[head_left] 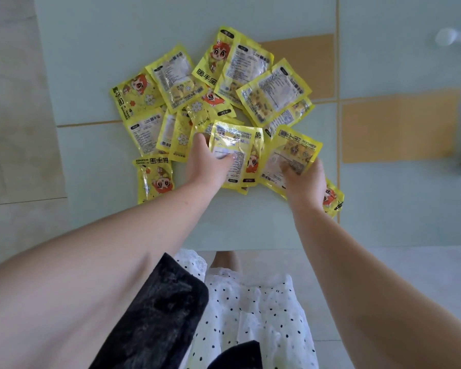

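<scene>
Several yellow hand-warmer packets (pixel 218 83) with a cartoon figure lie scattered and overlapping on a pale glass table (pixel 250 230). My left hand (pixel 205 166) grips a small stack of packets (pixel 237 153), thumb across the top one. My right hand (pixel 306 179) holds another packet (pixel 293 155) by its near edge, thumb on top. One packet (pixel 155 179) lies alone at the left, and another (pixel 333 198) peeks out from under my right wrist.
The table's near edge (pixel 250 249) runs just past my lap, with my dotted white skirt (pixel 250 315) and a black furry cushion (pixel 165 302) below it. Orange floor tiles (pixel 399 129) show through the glass. A white object (pixel 453 37) sits at the far right.
</scene>
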A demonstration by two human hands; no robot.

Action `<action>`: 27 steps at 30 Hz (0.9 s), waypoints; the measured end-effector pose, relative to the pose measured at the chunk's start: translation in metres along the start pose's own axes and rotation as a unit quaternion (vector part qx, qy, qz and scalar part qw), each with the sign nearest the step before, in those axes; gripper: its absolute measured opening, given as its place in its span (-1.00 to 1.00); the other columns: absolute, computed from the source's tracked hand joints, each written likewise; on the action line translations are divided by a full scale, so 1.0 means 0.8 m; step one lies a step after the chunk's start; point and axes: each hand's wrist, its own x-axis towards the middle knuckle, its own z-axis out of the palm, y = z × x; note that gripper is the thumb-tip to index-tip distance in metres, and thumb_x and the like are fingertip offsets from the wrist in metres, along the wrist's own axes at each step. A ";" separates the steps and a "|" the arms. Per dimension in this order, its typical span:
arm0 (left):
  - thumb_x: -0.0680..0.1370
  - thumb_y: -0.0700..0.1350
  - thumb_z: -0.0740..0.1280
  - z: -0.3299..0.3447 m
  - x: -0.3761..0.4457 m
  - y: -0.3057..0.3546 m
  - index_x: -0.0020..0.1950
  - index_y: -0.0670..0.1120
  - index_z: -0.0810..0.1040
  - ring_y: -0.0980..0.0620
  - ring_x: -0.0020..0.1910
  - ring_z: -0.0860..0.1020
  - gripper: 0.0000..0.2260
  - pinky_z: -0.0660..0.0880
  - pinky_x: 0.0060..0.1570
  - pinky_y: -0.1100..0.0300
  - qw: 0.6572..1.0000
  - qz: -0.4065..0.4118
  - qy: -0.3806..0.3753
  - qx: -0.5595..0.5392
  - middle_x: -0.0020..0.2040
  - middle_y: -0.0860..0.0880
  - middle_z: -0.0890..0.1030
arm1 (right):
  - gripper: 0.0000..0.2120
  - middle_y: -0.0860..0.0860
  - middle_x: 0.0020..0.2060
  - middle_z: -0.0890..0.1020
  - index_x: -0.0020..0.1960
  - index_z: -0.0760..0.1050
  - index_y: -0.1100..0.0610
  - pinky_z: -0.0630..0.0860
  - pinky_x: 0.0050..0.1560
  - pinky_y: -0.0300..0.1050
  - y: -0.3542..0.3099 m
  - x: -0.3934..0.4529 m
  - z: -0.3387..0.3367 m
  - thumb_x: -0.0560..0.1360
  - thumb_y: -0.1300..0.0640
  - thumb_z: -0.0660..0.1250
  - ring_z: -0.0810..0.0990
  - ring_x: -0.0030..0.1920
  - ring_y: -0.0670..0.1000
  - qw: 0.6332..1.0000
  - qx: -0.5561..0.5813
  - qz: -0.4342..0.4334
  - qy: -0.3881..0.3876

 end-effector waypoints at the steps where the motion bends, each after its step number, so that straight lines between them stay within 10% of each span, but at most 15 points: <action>1: 0.48 -0.05 0.41 -0.004 0.000 0.000 0.07 -0.09 0.29 -0.01 -0.13 0.42 -0.66 0.31 -0.26 0.19 1.000 0.002 -0.005 -0.024 -0.03 -0.01 0.44 | -0.68 -0.03 -0.01 0.55 0.16 0.37 0.10 0.40 -0.12 -0.16 -0.003 -0.004 -0.005 0.48 0.07 0.38 0.52 -0.04 0.04 1.000 0.030 0.002 0.005; 5: 0.46 -0.04 0.42 -0.030 0.010 0.003 0.05 -0.07 0.43 0.06 -0.20 0.48 -0.74 0.41 -0.23 0.21 0.996 -0.023 -0.018 -0.086 -0.14 0.05 0.48 | -0.51 -0.18 -0.04 0.52 0.32 0.29 0.05 0.44 -0.21 -0.38 -0.024 -0.008 -0.021 0.46 0.15 0.40 0.53 -0.12 -0.24 0.986 0.168 0.012 0.014; 9: 0.45 -0.03 0.44 -0.066 0.046 0.011 -0.10 -0.06 0.40 0.02 -0.16 0.44 -0.76 0.33 -0.24 0.22 0.975 -0.104 0.007 -0.197 -0.18 0.02 0.44 | -0.87 -0.11 -0.23 0.61 -0.02 0.53 0.05 0.54 -0.19 -0.18 -0.069 0.016 -0.019 0.46 0.09 0.40 0.62 -0.16 -0.01 0.981 0.192 0.040 -0.007; 13: 0.48 -0.01 0.42 -0.096 0.088 0.030 0.29 -0.12 0.36 -0.01 0.10 0.41 -0.53 0.32 0.19 0.06 0.938 -0.173 0.054 -0.296 -0.06 0.04 0.42 | -0.85 -0.07 -0.25 0.62 -0.25 0.49 0.01 0.62 -0.02 0.02 -0.116 0.045 0.001 0.45 0.09 0.43 0.67 -0.10 0.06 0.964 0.255 0.078 -0.005; 18: 0.47 0.07 0.41 -0.108 0.135 0.046 0.46 -0.12 0.22 -0.06 0.25 0.37 -0.34 0.27 0.25 0.07 0.920 -0.207 0.109 -0.315 0.34 -0.07 0.36 | -0.76 -0.10 -0.34 0.53 -0.31 0.43 0.02 0.53 -0.17 -0.11 -0.141 0.077 0.026 0.43 0.00 0.43 0.57 -0.24 0.02 0.984 0.159 0.074 0.023; 27: 0.48 0.02 0.41 -0.111 0.177 0.056 0.51 -0.14 0.16 -0.13 0.36 0.37 -0.29 0.35 0.23 0.05 0.941 -0.212 0.098 -0.245 0.42 -0.10 0.36 | -0.69 0.05 0.18 0.55 0.06 0.58 0.12 0.51 0.00 -0.12 -0.158 0.100 0.051 0.43 -0.06 0.41 0.55 -0.10 0.08 0.999 -0.006 0.032 0.041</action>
